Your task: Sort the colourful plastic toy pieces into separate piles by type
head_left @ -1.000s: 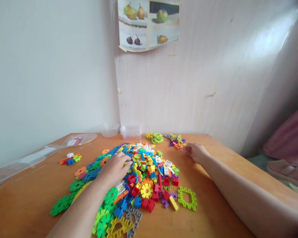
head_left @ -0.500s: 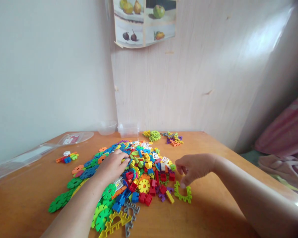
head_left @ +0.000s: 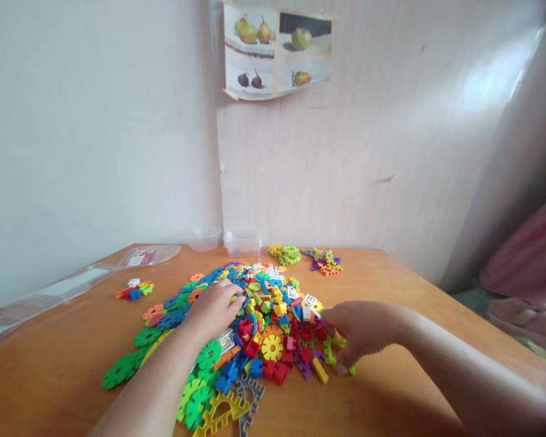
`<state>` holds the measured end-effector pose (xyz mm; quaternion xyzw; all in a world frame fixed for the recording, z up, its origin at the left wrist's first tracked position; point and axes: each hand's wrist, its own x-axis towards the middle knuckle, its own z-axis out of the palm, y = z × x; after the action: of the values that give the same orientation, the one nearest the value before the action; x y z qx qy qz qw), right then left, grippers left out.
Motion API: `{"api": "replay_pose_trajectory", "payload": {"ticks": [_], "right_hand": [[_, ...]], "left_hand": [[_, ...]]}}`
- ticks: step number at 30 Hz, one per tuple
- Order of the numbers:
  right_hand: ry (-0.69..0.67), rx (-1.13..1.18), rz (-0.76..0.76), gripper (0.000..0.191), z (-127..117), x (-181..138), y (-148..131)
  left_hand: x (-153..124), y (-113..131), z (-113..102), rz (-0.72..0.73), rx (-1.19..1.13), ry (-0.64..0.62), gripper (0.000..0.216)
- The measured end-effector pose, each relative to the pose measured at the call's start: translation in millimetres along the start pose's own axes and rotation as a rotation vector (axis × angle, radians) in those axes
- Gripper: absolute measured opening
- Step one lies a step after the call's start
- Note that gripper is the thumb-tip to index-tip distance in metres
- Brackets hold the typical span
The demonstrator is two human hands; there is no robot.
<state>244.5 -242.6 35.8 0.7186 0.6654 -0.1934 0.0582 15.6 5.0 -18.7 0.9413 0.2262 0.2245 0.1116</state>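
Observation:
A heap of colourful plastic building pieces [head_left: 264,315] lies on the orange wooden table [head_left: 391,394]. My left hand [head_left: 213,309] rests palm down on the heap's left side, fingers bent into the pieces. My right hand [head_left: 359,331] is at the heap's right edge, its fingers curled over a light green square frame piece [head_left: 331,355], which it mostly covers. Green gear discs [head_left: 122,369] lie at the front left of the heap.
Small piles of yellow-green pieces [head_left: 286,254] and mixed pieces [head_left: 325,262] sit near the wall. A small cluster [head_left: 134,290] lies at the left. Clear plastic containers [head_left: 243,241] and a clear lid [head_left: 148,256] stand at the back. Pink fabric [head_left: 528,267] is off the right edge.
My right hand has come back from the far mixed pile to the heap's right edge and closed over the green frame piece. My left hand has stayed on the heap.

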Motion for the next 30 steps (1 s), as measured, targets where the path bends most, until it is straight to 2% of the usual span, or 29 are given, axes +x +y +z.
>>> {"api": "replay_pose_trajectory", "payload": {"ticks": [9, 12, 15, 18, 23, 27, 30], "right_hand": [[0.011, 0.164, 0.020, 0.029, 3, 13, 16], [-0.022, 0.315, -0.008, 0.023, 5, 14, 27], [-0.009, 0.551, -0.048, 0.030, 1, 12, 38], [0.151, 0.776, -0.031, 0.033, -4, 17, 45], [0.418, 1.090, 0.053, 0.019, -4, 53, 56], [0.634, 1.186, 0.251, 0.026, -8, 94, 65], [0.730, 1.192, 0.330, 0.029, -18, 123, 73]], "left_hand": [[-3, -4, -2, -0.075, 0.029, -0.015, 0.021], [-4, -2, -5, -0.101, 0.037, -0.015, 0.019], [-4, -1, -7, -0.101, 0.044, -0.004, 0.016], [-4, -2, -6, -0.103, 0.052, 0.009, 0.015], [-3, -2, -4, -0.126, 0.068, 0.012, 0.015], [-3, -1, -5, -0.119, 0.077, 0.006, 0.016], [-4, 0, -6, -0.115, 0.079, 0.002, 0.017]]}}
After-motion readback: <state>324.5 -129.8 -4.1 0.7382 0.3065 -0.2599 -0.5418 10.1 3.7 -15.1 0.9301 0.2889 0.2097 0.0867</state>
